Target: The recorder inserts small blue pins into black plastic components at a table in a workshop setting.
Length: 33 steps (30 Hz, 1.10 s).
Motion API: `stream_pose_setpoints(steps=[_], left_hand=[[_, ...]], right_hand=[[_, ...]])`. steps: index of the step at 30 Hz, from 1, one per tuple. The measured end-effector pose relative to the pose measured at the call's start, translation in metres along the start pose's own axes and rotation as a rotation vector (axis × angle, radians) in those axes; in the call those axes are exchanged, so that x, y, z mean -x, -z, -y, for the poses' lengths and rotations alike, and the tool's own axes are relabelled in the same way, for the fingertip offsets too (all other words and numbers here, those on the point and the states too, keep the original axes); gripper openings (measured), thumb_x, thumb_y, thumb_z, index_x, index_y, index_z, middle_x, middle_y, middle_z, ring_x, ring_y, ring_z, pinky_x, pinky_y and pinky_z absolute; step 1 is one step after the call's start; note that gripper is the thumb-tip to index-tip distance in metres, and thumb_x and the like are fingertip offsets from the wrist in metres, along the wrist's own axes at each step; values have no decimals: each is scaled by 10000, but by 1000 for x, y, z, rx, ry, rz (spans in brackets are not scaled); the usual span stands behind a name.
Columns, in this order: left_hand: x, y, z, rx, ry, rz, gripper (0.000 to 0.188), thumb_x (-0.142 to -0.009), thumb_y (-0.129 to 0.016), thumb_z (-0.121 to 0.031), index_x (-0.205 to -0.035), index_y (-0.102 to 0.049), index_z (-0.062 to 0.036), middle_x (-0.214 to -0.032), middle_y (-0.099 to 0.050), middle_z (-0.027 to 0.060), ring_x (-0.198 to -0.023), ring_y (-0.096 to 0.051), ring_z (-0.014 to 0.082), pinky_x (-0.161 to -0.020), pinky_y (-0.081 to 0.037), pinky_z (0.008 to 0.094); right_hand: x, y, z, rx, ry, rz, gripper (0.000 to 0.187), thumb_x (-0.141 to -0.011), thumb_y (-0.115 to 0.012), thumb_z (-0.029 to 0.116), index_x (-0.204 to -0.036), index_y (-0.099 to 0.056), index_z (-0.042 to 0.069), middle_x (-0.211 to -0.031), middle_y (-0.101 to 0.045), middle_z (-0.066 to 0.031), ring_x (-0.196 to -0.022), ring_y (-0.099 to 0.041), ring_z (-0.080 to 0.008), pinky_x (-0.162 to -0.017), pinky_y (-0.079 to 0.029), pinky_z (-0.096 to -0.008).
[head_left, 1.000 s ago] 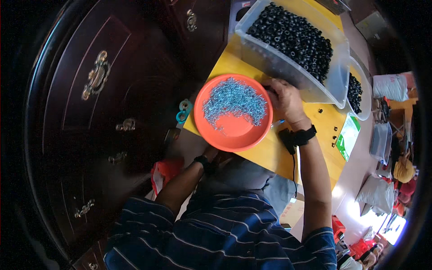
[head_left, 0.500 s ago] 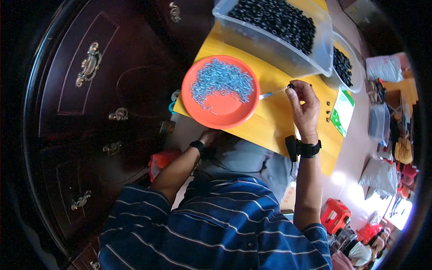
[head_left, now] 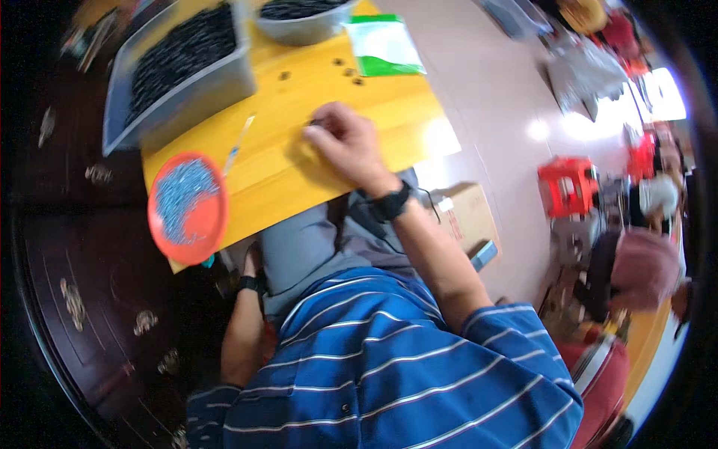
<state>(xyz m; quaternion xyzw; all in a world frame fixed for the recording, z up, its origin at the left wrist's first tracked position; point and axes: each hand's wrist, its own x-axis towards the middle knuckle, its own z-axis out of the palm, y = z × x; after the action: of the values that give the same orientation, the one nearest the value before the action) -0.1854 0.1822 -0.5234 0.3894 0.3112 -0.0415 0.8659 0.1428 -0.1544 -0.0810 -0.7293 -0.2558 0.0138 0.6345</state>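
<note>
My right hand (head_left: 348, 146) is above the yellow table (head_left: 273, 194), thumb and forefinger pinched on a small black ring (head_left: 316, 123). Motion blurs the fingertips a little. Left of it a slim white and blue stick-like tool (head_left: 238, 146) lies on the wood. An orange bowl (head_left: 206, 224) sits at the table's near left corner and holds a heap of small silvery metal pieces (head_left: 179, 193). My left hand (head_left: 253, 259) hangs low beside my thigh, below the table edge, its fingers hidden.
A clear bin of black rings (head_left: 198, 93) stands at the far left, a smaller tub (head_left: 303, 30) beside it. Several loose black rings (head_left: 349, 72) lie near a green and white packet (head_left: 385, 46). A cardboard box (head_left: 467, 217) and red stool (head_left: 568, 187) stand on the floor.
The view has swung right, so the table and bowl appear further left. My right hand has moved away from the stick-like tool, still pinching the black ring. My left hand stays low.
</note>
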Motion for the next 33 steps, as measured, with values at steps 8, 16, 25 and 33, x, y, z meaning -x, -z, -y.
stream_pose_setpoints(steps=[8,16,25,33], left_hand=[[13,7,-11,-257,73,-58,409,-1061,-401,-282,-1283,-584,9,-1265,-625,68,-1104,-594,213,-991,-445,329],[45,-25,-31,-414,11,-262,371,-1036,-455,-285,-1166,-647,4,-1110,-672,88,-970,-636,221,-878,-492,344],[144,-144,-79,-832,-141,-309,299,-997,-541,-270,-989,-697,-15,-793,-657,44,-646,-584,136,-597,-485,305],[249,-314,-183,-933,-233,-285,97,-911,-678,-45,-996,-691,-1,-784,-618,-35,-673,-532,48,-611,-425,212]], right_hand=[[-7,8,-19,-246,-69,27,238,-852,-794,192,-965,-667,25,-762,-654,-19,-686,-623,-99,-647,-532,-264],[-21,29,-32,-573,-174,307,209,-956,-718,146,-1089,-621,16,-891,-646,4,-816,-634,-76,-774,-542,-230],[-22,43,-40,-709,-266,340,227,-980,-694,222,-1105,-608,54,-962,-681,-34,-863,-649,-99,-809,-535,-246],[-17,43,-27,-985,-264,270,186,-951,-714,152,-1087,-599,97,-940,-644,3,-765,-574,-79,-710,-486,-217]])
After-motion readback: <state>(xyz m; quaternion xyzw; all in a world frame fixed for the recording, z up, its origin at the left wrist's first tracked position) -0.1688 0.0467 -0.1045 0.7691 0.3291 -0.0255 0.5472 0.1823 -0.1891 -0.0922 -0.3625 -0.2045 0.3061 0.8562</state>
